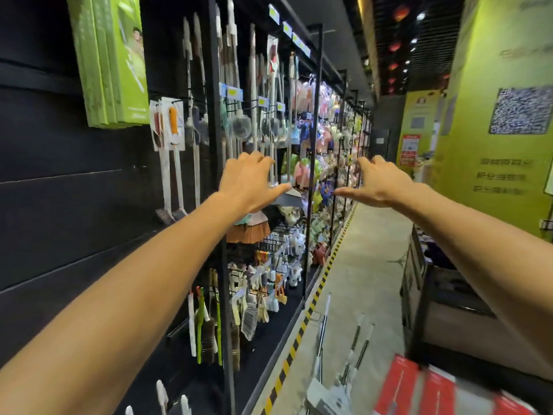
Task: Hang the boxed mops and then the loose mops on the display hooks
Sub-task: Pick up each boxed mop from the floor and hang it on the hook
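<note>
Aisle floor [362, 265] of pale concrete runs away below and beyond both outstretched hands, edged on the display side by a yellow-and-black striped strip [314, 298]. Left grip [250, 182] is released, fingers spread and holding nothing, hovering in front of the black display rack [220, 163]; right grip [378, 184] is likewise released and empty, well apart from the left, with the crowded far shelving showing between them. Up and to the left of the left grip, green boxed mops [112, 61] hang against the dark wall panel [59, 181]. Just behind the left grip hang long-handled brushes and mops [254, 94] with yellow price tags [234, 92] among them, and below it a brown-bristled broom head [248, 232]. Far below the right grip, loose mops [321, 339] lie on the floor near the striped strip, handles pointing down the aisle, beside blurred red boxes [419, 387] at the bottom edge. To the right of the right grip stands a green wall [502, 151] bearing a QR code, with a dark low cart [431, 283] beneath it. Red lanterns [399, 13] hang from the black slatted ceiling overhead.
</note>
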